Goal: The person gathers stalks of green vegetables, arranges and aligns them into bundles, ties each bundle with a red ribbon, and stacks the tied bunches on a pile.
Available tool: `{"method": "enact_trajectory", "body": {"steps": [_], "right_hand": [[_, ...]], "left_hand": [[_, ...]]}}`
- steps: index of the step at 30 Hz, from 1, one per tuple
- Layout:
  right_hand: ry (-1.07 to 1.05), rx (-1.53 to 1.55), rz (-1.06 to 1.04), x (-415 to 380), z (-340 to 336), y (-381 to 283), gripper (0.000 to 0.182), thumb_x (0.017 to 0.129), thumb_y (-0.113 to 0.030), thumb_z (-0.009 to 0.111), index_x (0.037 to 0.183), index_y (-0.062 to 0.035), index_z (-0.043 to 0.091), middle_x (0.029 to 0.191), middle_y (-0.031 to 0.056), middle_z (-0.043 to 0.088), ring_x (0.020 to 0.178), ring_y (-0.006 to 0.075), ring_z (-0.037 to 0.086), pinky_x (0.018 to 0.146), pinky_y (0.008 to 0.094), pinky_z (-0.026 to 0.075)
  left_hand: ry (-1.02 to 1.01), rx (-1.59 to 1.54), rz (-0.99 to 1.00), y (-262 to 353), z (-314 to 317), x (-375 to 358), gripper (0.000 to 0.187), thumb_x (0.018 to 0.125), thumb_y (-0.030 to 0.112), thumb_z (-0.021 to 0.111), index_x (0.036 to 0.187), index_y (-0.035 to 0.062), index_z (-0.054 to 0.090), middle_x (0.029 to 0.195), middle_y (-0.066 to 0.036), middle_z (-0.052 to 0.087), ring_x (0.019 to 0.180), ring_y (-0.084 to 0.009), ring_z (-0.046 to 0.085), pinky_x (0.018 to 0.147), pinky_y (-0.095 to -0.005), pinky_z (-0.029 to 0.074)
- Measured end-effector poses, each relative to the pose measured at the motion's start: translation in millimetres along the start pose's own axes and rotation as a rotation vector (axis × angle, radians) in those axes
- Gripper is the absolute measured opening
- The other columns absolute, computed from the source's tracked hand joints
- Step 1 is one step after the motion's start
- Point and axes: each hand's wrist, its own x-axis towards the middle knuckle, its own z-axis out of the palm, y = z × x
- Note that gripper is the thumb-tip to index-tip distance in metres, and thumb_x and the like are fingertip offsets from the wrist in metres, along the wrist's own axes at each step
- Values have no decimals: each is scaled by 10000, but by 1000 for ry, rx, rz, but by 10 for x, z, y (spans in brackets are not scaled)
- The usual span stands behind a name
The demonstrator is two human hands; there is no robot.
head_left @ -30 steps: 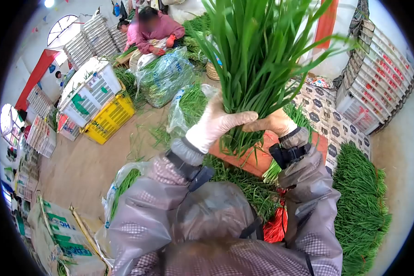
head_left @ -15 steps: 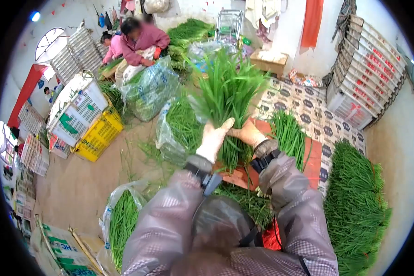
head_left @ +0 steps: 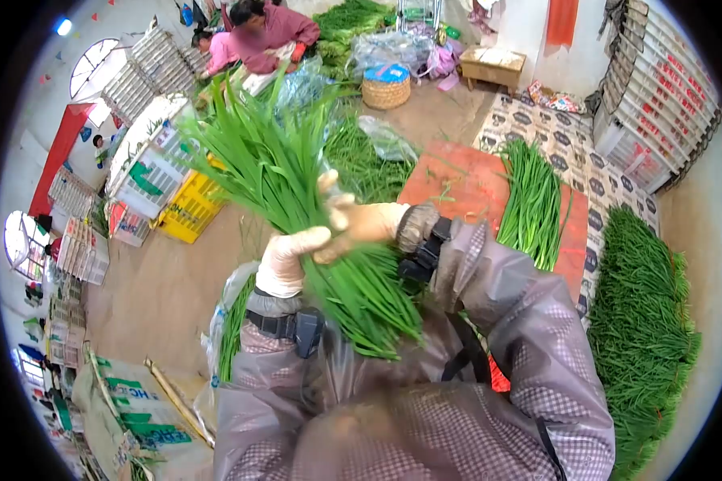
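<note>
A thick bunch of garlic chives (head_left: 273,160) hangs in front of my chest, tilted so its leaf tips point up and left and the other end down and right. My gloved left hand (head_left: 287,258) is closed round the bunch from the left, thumb across the stalks. From the right, my gloved right hand (head_left: 357,224) wraps the middle of the same bunch, its fingers slightly blurred and partly hidden by leaves. Beyond my right forearm, a red board (head_left: 449,176) carries another pile of chives (head_left: 532,204) along its right side.
On the right lies a long heap of tied chives (head_left: 642,337), below stacked white crates (head_left: 658,88). White and yellow crates (head_left: 188,207) stand left. A round woven basket (head_left: 386,90) and a low wooden stool (head_left: 493,66) are at the back, near a seated person (head_left: 277,36).
Both hands have lifted the chives off the red board, bringing them left and closer to my body. The bunch has gone from upright to slanted. The view has shifted.
</note>
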Motion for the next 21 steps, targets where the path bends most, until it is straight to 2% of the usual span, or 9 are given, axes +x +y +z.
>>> {"method": "enact_trajectory", "body": {"steps": [2, 3, 5, 9, 10, 14, 18, 19, 21], "right_hand": [[239, -331, -243, 36, 313, 90, 683, 817, -447, 754, 1300, -17, 532, 1218, 104, 607, 1127, 159, 550, 950, 309, 453], [-146, -165, 332, 71, 289, 57, 784, 766, -387, 816, 1351, 2, 468, 1231, 125, 614, 1108, 189, 572, 958, 338, 458], [-130, -125, -94, 38, 501, 681, 818, 740, -316, 844, 1375, -4, 434, 1251, 135, 617, 1121, 179, 570, 937, 339, 474], [27, -297, 76, -196, 751, 1293, 636, 779, -144, 759, 1334, -28, 472, 1111, 90, 647, 963, 144, 598, 769, 304, 515], [18, -95, 436, -172, 835, 1103, 534, 822, -119, 680, 1320, -39, 501, 1063, 81, 663, 947, 162, 602, 788, 326, 507], [435, -404, 217, -309, 1030, 1705, 468, 931, -312, 583, 1298, -25, 537, 1117, 273, 639, 1046, 409, 609, 919, 425, 471], [871, -523, 104, -902, 593, 3089, 257, 907, -215, 565, 1024, -31, 700, 868, 174, 675, 821, 310, 645, 769, 386, 507], [1111, -29, 352, -1045, 493, 3060, 250, 911, -234, 556, 942, -37, 708, 731, 109, 620, 702, 221, 597, 708, 360, 490], [1006, -101, 303, -959, 591, 2592, 265, 924, -264, 565, 960, -50, 718, 749, 78, 627, 702, 153, 582, 702, 330, 480]], "left_hand": [[124, -85, 51, -52, -191, -235, 521, 716, 65, 709, 1222, 13, 595, 1140, -172, 656, 1068, -278, 617, 944, -412, 497], [197, -132, 30, 8, -297, -411, 429, 740, 72, 690, 1155, 11, 600, 1110, -184, 668, 1023, -296, 633, 925, -436, 510], [304, -259, 48, 196, -466, -687, 302, 762, 70, 665, 1056, 12, 627, 1122, -213, 669, 985, -312, 647, 927, -460, 510], [485, -354, 329, 189, -1253, -1103, 85, 824, 130, 599, 795, 51, 608, 779, -49, 603, 842, -237, 615, 953, -422, 470], [529, -362, 332, 191, -1389, -1210, 85, 825, 131, 595, 790, 54, 605, 776, -51, 601, 822, -232, 600, 940, -412, 467], [681, -329, 387, 44, -1836, -1626, 93, 827, 138, 574, 772, 65, 592, 757, -52, 586, 776, -224, 563, 891, -384, 462], [819, -291, 473, -22, -1951, -1909, 110, 809, 168, 573, 759, 72, 588, 746, -51, 574, 774, -223, 550, 869, -386, 466], [820, -279, 481, -27, -2000, -1936, 110, 808, 169, 573, 757, 73, 589, 747, -50, 574, 770, -224, 548, 869, -389, 466], [816, -315, 476, -77, -2110, -1934, 110, 808, 168, 573, 755, 73, 589, 747, -50, 575, 773, -230, 553, 869, -390, 467]]}}
